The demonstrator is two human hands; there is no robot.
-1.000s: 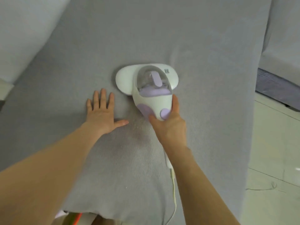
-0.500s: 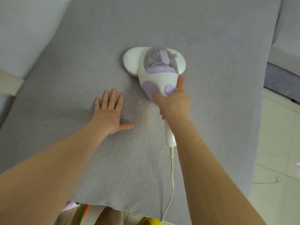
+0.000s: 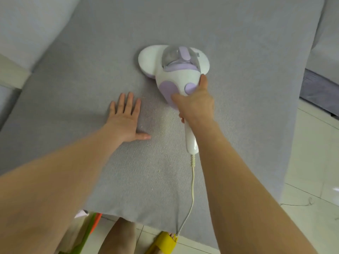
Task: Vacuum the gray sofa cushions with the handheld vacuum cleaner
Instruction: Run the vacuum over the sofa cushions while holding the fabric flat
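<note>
A white and lilac handheld vacuum cleaner [image 3: 174, 68] with a clear dust cup lies head-down on the gray sofa cushion [image 3: 238, 88], a little right of centre. My right hand [image 3: 195, 105] grips its handle just behind the body, thumb and forefinger lying along the sides. The handle's tail and a white cord [image 3: 192, 180] run back toward me and over the cushion's front edge. My left hand [image 3: 125, 119] lies flat on the cushion to the left of the vacuum, fingers straight and spread, palm down.
Pale sofa backrests rise at the far left [image 3: 27, 28] and far right [image 3: 328, 43]. White floor tiles [image 3: 311, 171] lie to the right of the cushion. Below its front edge show my leg, a yellow slipper [image 3: 165, 242] and green and orange items [image 3: 89, 230].
My right hand has pushed the vacuum forward, away from me, over the cushion; more of its handle and cord shows. My left hand stays pressed flat in the same spot.
</note>
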